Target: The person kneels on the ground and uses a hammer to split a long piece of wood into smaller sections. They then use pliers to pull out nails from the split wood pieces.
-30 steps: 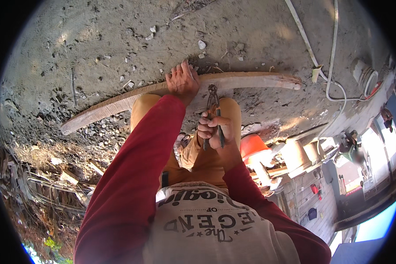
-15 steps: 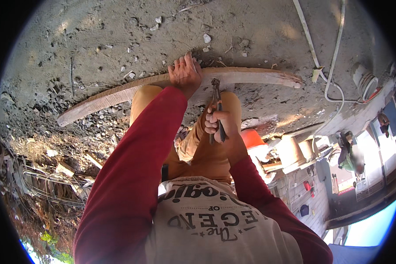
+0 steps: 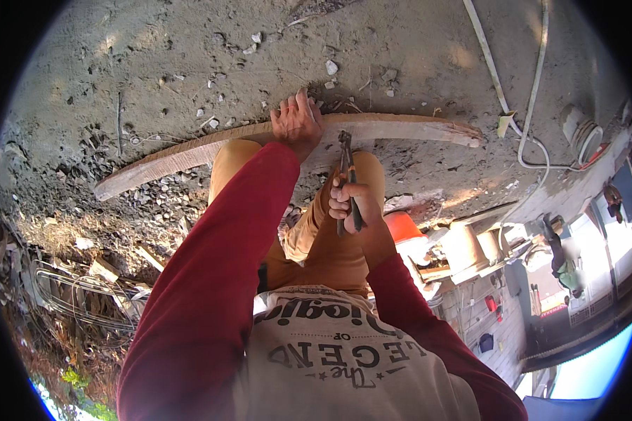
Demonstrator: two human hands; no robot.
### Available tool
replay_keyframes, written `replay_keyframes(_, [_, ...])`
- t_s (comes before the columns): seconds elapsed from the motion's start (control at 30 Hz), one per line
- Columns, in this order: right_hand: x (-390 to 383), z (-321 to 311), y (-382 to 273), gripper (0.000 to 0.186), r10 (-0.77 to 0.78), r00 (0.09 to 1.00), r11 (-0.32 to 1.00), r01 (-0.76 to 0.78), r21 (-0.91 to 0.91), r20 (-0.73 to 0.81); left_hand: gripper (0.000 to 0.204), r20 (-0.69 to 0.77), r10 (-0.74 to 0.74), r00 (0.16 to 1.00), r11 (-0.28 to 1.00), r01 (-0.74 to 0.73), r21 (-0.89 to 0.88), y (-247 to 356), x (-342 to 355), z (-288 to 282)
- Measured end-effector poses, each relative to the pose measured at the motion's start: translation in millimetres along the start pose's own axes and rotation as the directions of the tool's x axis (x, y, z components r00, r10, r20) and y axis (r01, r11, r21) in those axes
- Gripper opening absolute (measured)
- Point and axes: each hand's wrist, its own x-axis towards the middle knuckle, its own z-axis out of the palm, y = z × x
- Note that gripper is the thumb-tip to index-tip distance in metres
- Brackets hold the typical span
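Note:
A long wooden board (image 3: 400, 128), looking bowed in this view, lies across my knees. My left hand (image 3: 298, 125) grips it near the middle, with the fingers over its far edge. In my right hand (image 3: 351, 200) is a pair of pincers (image 3: 349, 165) with dark and orange handles. The fingers are wrapped round the handles. The jaws point away from me and meet the board's near side, just right of my left hand. Whether they grip a nail there is too small to tell.
Stones and gravel (image 3: 168, 186) litter the ground. At the right run a pale hose (image 3: 495, 77) and a bucket on its side (image 3: 588, 140). An orange-red container (image 3: 402, 226) stands by my right knee. Bent metal rods (image 3: 84, 302) lie at the left. A person (image 3: 567, 270) is far right.
Both hands keep their hold on the board and the pincers. The view shifts slightly. At the far right, the other person has changed posture.

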Motion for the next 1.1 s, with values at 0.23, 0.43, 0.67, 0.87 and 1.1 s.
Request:
replay_keyframes(0.23, [-1, -21, -24, 0.024, -0.144, 0.977, 0.780, 0.016, -0.625, -0.155, 0.036, -0.052, 0.011, 0.999, 0.999, -0.013, -0.038, 5, 7, 2])
replay_keyframes(0.43, [-1, -12, -8, 0.023, -0.139, 0.984, 0.872, 0.067, -0.486, -0.115, 0.035, 0.001, -0.024, 1.000, 0.999, 0.024, -0.025, 3, 0, 0])
replay_keyframes(0.67, [-13, 1, -61, 0.025, -0.278, 0.946, 0.178, -0.119, -0.977, -0.166, 0.034, -0.074, 0.027, 0.997, 0.997, -0.033, -0.076, 4, 2, -2])
replay_keyframes(0.87, [-3, -4, -27, 0.019, -0.029, 0.982, 0.890, -0.060, -0.452, -0.186, 0.034, -0.015, -0.004, 1.000, 0.999, 0.004, -0.041, 2, 12, -1])
replay_keyframes(1.1, [-18, 1, -56, 0.040, -0.478, 0.867, -0.080, -0.202, -0.976, -0.141, 0.036, 0.003, -0.011, 1.000, 1.000, 0.011, -0.018, 3, 6, 3])
